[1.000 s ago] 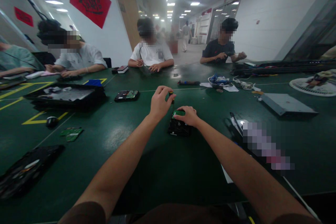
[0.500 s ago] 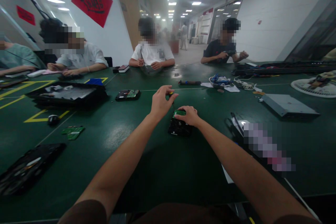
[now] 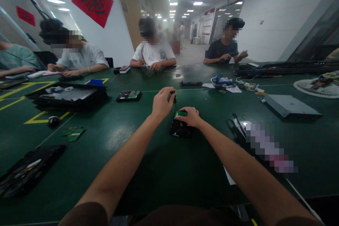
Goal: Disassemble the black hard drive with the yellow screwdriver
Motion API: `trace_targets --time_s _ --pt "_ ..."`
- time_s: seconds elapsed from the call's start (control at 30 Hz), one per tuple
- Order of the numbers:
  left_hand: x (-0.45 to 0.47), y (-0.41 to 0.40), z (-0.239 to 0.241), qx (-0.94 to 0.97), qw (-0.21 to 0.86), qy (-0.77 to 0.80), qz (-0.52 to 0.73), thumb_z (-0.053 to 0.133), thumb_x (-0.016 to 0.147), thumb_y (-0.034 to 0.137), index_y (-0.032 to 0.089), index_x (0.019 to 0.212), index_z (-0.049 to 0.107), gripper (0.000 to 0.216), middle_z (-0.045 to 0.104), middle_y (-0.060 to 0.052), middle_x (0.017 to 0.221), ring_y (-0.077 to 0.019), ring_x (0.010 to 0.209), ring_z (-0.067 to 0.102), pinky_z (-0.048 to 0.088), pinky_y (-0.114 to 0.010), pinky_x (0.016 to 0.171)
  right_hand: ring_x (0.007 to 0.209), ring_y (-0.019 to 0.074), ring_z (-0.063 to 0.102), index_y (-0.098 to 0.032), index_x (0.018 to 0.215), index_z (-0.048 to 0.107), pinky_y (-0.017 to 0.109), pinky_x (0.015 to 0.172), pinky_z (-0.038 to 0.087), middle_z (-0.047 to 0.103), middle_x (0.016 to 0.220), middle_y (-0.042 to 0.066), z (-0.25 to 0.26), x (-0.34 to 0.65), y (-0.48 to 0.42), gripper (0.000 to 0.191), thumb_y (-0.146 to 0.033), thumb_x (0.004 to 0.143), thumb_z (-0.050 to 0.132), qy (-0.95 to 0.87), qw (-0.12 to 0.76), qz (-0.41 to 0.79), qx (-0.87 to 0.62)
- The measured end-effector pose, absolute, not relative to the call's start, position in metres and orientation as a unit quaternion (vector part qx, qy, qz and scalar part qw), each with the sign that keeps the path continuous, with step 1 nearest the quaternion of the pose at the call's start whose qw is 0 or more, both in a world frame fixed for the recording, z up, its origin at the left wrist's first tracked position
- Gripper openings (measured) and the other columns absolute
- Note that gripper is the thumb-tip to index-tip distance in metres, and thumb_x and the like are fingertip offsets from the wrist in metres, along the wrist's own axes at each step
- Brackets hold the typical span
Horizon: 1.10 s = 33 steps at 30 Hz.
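In front of me on the green table lies a black hard drive (image 3: pixel 180 129), with a green circuit board (image 3: pixel 181 113) at its far end. My right hand (image 3: pixel 192 116) is closed around the drive's far right side, thumb on the board. Pinched between the fingers of my left hand (image 3: pixel 162 101) is a small screwdriver (image 3: pixel 175 95) with a yellow-and-black handle. Its thin shaft points down to the drive's far left corner; I cannot tell whether the tip touches a screw.
A second drive (image 3: pixel 128 95) and a black tray (image 3: pixel 70 93) lie left, with a loose circuit board (image 3: pixel 74 133) and a black casing (image 3: pixel 29 167) nearer. On the right are a silver metal box (image 3: pixel 292 106) and a cable tray (image 3: pixel 221 82). Several people sit across the table.
The screwdriver in my left hand has turned, and more of its handle shows between the fingers. My right hand and the hard drive have stayed in place.
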<state>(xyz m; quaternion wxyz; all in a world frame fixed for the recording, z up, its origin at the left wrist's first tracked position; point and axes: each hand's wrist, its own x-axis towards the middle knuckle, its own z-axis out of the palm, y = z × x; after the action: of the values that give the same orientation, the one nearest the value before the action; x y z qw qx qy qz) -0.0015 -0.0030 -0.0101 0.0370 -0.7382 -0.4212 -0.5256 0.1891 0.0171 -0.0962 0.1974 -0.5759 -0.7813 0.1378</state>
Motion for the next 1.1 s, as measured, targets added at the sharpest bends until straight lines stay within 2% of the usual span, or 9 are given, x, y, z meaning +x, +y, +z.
trace_targets --time_s 0.13,0.37,0.67,0.93,1.1 --pt "-0.0005 0.0003 -0.0145 -0.726 0.015 -0.415 -0.549 0.067 0.092 0.019 0.021 0.105 0.063 0.014 0.069 -0.01 0.126 -0.0189 0.096 0.071 0.058 -0.038 0.09 0.126 0.0325 0.053 -0.034 0.122 0.071 0.047 0.103 0.039 0.068 0.127 0.006 -0.0948 0.1896 0.0165 0.056 -0.071 0.08 0.069 -0.781 0.198 0.141 -0.575" --pt "-0.0002 0.0004 -0.0156 -0.724 -0.006 -0.408 -0.556 0.071 0.09 0.022 0.02 0.1 0.059 0.015 0.07 -0.009 0.12 -0.0185 0.098 0.072 0.059 -0.037 0.089 0.127 0.0327 0.053 -0.033 0.123 0.07 0.047 0.103 0.039 0.067 0.128 0.006 -0.0941 0.189 0.0162 0.056 -0.07 0.08 0.069 -0.782 0.195 0.143 -0.575" --pt "-0.0004 -0.0037 -0.0109 -0.74 0.024 -0.405 -0.536 0.064 0.093 0.019 0.021 0.108 0.068 0.016 0.067 -0.01 0.12 -0.022 0.111 0.066 0.056 -0.039 0.096 0.128 0.0323 0.051 -0.033 0.124 0.07 0.046 0.104 0.038 0.067 0.13 0.006 -0.0933 0.1884 0.0146 0.056 -0.069 0.081 0.07 -0.78 0.192 0.141 -0.579" --pt "-0.0023 -0.0044 -0.0096 -0.749 0.042 -0.418 -0.512 0.054 0.097 0.017 0.024 0.118 0.071 0.028 0.07 -0.008 0.115 -0.0217 0.109 0.066 0.054 -0.039 0.098 0.126 0.0323 0.052 -0.034 0.123 0.071 0.047 0.104 0.038 0.067 0.128 0.005 -0.0922 0.1873 0.0143 0.055 -0.068 0.08 0.071 -0.779 0.193 0.141 -0.579" --pt "-0.0013 -0.0023 -0.0118 -0.752 0.041 -0.411 -0.514 0.059 0.095 0.018 0.023 0.12 0.069 0.027 0.073 -0.009 0.121 -0.0237 0.116 0.067 0.053 -0.043 0.104 0.126 0.0322 0.053 -0.034 0.122 0.071 0.047 0.103 0.039 0.068 0.127 0.006 -0.0931 0.1877 0.0149 0.055 -0.069 0.079 0.071 -0.778 0.199 0.141 -0.579"
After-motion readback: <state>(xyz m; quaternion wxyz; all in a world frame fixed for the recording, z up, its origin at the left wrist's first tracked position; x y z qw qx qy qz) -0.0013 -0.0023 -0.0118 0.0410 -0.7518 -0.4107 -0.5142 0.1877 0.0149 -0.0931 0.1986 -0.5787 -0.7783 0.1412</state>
